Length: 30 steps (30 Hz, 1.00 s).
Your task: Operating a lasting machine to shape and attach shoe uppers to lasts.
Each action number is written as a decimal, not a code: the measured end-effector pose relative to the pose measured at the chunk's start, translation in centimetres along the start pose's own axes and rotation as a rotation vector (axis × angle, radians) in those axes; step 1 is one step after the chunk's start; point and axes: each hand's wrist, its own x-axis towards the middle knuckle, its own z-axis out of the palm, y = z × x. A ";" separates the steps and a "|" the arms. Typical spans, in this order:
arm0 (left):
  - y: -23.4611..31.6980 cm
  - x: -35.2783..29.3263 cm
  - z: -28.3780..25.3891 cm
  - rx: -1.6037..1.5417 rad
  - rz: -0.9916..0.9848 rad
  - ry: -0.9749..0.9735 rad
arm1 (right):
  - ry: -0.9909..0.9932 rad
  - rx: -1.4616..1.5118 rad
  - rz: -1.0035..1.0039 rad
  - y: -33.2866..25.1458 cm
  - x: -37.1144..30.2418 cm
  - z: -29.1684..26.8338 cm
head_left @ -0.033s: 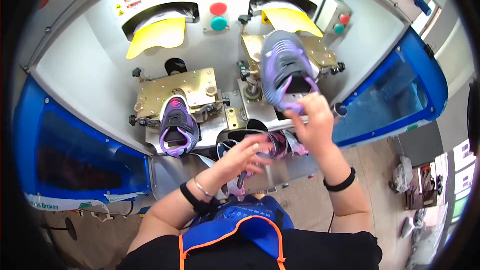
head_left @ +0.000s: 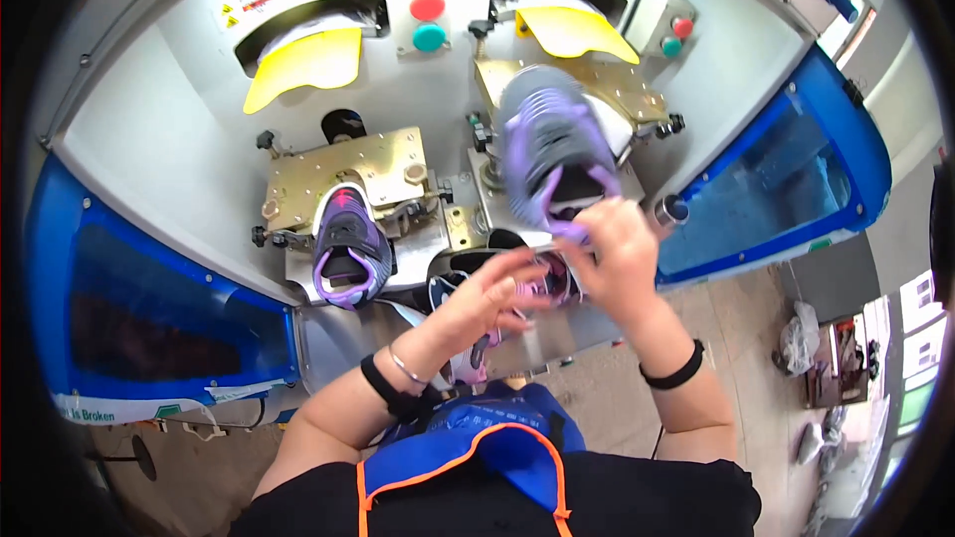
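My right hand (head_left: pixel 617 254) is closed on the heel of a grey and purple sneaker (head_left: pixel 559 144), which is blurred by motion. The sneaker hangs toe-away over the right-hand machine fixture (head_left: pixel 622 89), hiding part of it. With fingers spread, my left hand (head_left: pixel 482 300) hovers near the machine's front edge, beside several pink and dark shoes (head_left: pixel 557 278) partly hidden behind it. A second sneaker (head_left: pixel 350 254), dark with purple lining, rests at the left brass-coloured fixture (head_left: pixel 348 164), a red light spot on its toe.
Yellow flaps (head_left: pixel 306 68) (head_left: pixel 582 32) hang from two slots in the back wall. Between them sit a red button (head_left: pixel 428 7) and a green one (head_left: pixel 429 37); another button box (head_left: pixel 662 20) is at right. Blue-framed window panels (head_left: pixel 179 288) (head_left: pixel 776 179) flank the opening.
The held sneaker and my right hand have come slightly nearer and to the left. My left hand stays spread in nearly the same place. The whole view has shifted a little.
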 end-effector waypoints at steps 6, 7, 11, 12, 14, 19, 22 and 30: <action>-0.1 -1.9 -3.3 -0.154 0.208 0.058 | 0.080 0.347 0.065 -3.0 -10.7 0.7; 0.3 -2.9 -3.8 -0.097 0.197 0.071 | 0.119 0.254 0.191 -1.2 -13.4 1.7; 0.8 -7.3 -4.7 -0.052 0.184 0.170 | -0.261 0.105 0.911 5.3 -19.6 4.9; 0.7 -7.8 -4.4 -0.056 0.199 0.189 | -0.421 0.082 1.019 6.9 -21.0 5.4; 0.6 -8.7 -4.0 -0.024 0.201 0.198 | -0.463 0.142 1.061 9.3 -24.3 5.9; 0.8 -13.8 -4.9 0.140 0.167 0.361 | -0.176 0.075 0.648 1.8 -17.2 0.3; -0.3 -15.4 -5.3 0.112 0.128 0.415 | -0.021 -0.003 0.350 -1.9 -13.6 -3.8; 1.0 -16.9 -5.0 0.231 -0.003 0.342 | 0.290 0.021 -0.490 -5.7 7.0 -0.1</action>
